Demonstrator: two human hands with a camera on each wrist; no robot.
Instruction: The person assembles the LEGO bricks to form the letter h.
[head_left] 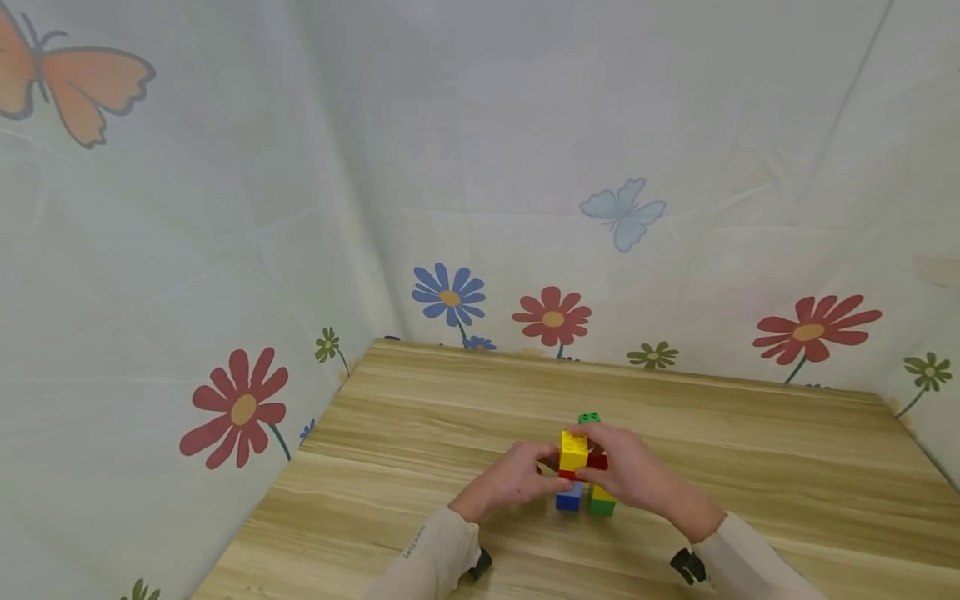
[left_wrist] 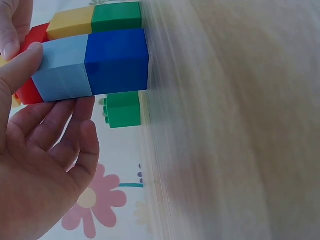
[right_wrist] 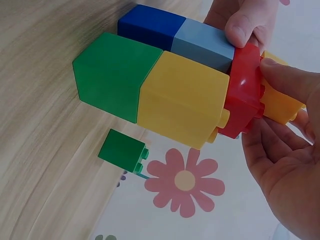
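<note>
Toy building bricks form two short columns under a red brick. One column has a dark blue brick below a light blue brick; the other has a green brick below a yellow brick. Atop the red brick's left end sits another yellow brick. My left hand grips the light blue brick near its join with the red one, thumb in front and fingers behind. From the right, my right hand pinches the upper yellow brick, its thumb near the red brick.
Behind the columns stands a separate green brick on the wooden table. Pale cloth walls printed with flowers and butterflies rise at the table's back and left edges.
</note>
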